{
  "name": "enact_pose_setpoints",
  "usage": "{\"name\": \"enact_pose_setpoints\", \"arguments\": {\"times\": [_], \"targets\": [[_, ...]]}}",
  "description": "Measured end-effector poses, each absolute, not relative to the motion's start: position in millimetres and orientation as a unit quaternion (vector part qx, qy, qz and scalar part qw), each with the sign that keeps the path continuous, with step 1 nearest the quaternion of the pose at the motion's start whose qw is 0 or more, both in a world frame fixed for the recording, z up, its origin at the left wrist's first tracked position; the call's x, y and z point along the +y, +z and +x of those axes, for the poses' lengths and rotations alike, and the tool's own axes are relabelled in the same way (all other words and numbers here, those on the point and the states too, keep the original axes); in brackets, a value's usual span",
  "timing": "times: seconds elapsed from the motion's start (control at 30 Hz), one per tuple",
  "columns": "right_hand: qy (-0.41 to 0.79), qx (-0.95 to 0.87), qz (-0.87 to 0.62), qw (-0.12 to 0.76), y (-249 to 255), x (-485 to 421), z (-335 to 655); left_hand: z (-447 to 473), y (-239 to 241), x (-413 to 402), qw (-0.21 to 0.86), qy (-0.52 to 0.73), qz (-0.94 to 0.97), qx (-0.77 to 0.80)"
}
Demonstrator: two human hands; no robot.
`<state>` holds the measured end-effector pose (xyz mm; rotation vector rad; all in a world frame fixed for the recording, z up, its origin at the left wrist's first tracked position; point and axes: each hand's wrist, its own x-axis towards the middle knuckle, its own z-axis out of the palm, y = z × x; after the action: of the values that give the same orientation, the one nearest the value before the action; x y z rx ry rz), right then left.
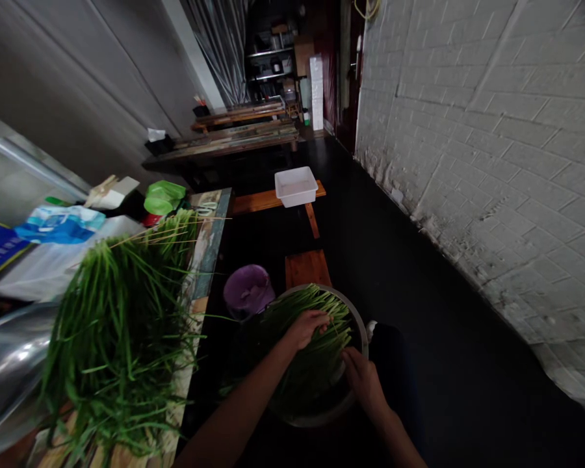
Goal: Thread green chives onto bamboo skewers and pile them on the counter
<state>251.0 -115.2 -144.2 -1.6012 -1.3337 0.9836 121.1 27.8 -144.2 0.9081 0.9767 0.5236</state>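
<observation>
Two bare hands, both working at one metal basin [363, 325]. One batch of chive-like greens [312, 370]: lying inside the basin, pale stem ends pointing toward the upper right. Left hand [309, 329]: resting over the bunch, fingers bending narrowly at the stem ends; whether they are pinching a stalk, I cannot tell. Right hand [363, 377]: poising at the basin's right side, thumb and forefinger lying close together; its hold is too dim to tell. One purple bucket [238, 286]: standing just beside the basin. One further heap of greens [121, 312]: spreading over the plank table [208, 244]. Handling, by judgement: pinching few stalks near their pale ends, keeping those ends aligned and sparing the soft leaves is probably serving best.
</observation>
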Motion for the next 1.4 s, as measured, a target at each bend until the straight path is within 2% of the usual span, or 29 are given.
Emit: {"name": "enact_pose_setpoints", "arguments": {"times": [0.43,0.8,1.2,1.4], "targets": [[0.374,-0.531,-0.644,0.405,-142,-113,247,121,-134,25,0.773,0.265,0.356,0.454],[0.381,-0.527,-0.645,0.401,-148,-113,247,119,-136,20,0.762,0.244,0.412,0.436],[0.405,-0.505,-0.634,0.423,-147,-113,251,115,-137,33,0.687,0.248,0.504,0.461],[0.401,-0.497,-0.636,0.432,-145,-114,249,116,-135,29,0.737,0.224,0.477,0.423]]}}
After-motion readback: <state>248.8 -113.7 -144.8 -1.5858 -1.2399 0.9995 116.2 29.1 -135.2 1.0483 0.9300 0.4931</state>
